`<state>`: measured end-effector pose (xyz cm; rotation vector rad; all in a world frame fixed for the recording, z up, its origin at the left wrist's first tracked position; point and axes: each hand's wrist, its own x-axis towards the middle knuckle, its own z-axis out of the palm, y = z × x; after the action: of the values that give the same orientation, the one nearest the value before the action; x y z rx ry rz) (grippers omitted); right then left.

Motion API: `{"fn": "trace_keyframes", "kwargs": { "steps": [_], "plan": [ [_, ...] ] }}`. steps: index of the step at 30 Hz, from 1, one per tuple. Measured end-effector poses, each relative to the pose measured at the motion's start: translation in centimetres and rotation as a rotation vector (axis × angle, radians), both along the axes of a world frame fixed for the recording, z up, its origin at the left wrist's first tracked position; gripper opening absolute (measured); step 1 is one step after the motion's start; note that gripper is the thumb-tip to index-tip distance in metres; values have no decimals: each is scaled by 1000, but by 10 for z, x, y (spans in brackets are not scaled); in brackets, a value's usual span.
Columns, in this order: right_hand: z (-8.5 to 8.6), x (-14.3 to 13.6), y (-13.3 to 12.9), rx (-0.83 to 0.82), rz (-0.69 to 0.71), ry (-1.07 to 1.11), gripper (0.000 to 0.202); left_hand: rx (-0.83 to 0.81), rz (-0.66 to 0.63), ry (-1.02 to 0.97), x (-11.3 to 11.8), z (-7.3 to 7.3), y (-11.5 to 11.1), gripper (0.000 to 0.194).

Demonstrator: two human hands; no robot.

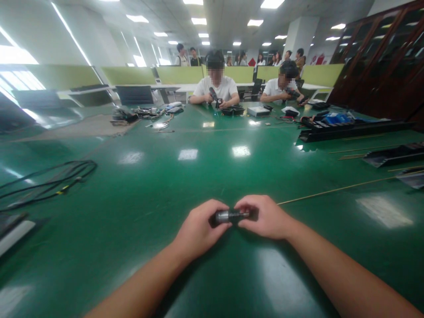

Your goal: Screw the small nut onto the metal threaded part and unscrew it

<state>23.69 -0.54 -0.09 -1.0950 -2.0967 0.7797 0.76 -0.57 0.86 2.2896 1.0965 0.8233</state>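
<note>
Between my two hands lies a small black-and-silver cylinder (pixel 228 215), roughly level, with a silver band to the left and a narrower tip to the right. My left hand (pixel 200 226) curls its fingers and thumb around the left end. Around the narrow right end, my right hand (pixel 265 217) is closed in the same way. Both hands are low over the green table (pixel 159 176), close together. The cylinder's two ends are partly hidden in the hands, and its exact kind cannot be made out.
Behind my right hand a thin brass-coloured rod (pixel 331 191) runs rightward. Black channel-like trays (pixel 351 130) stand at the right. Looped black cables (pixel 66 174) lie left. Across the table, two people in white shirts (pixel 222 90) hold dark tools near a pale box (pixel 259 111).
</note>
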Motion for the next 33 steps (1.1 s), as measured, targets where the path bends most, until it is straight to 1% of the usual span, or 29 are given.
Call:
{"fn": "trace_keyframes", "kwargs": {
  "steps": [3,6,13,18,25,33],
  "plan": [
    [1,-1,-2,19,39,-6,25,6,18,-3,0,-1,-1,22],
    [4,-3,-3,31,57,-10,22,27,9,-15,1,0,-2,21],
    [4,-7,-2,29,47,-14,13,40,-47,-6,2,-1,-1,15],
    [2,-9,-4,59,25,-19,11,38,-17,1,3,-2,-2,20],
    [1,-8,-4,50,-7,-35,11,30,-7,-3,5,-3,-2,23],
    [1,-9,-3,59,-12,-9,10,19,3,9,4,-2,-3,23]
  ]
}}
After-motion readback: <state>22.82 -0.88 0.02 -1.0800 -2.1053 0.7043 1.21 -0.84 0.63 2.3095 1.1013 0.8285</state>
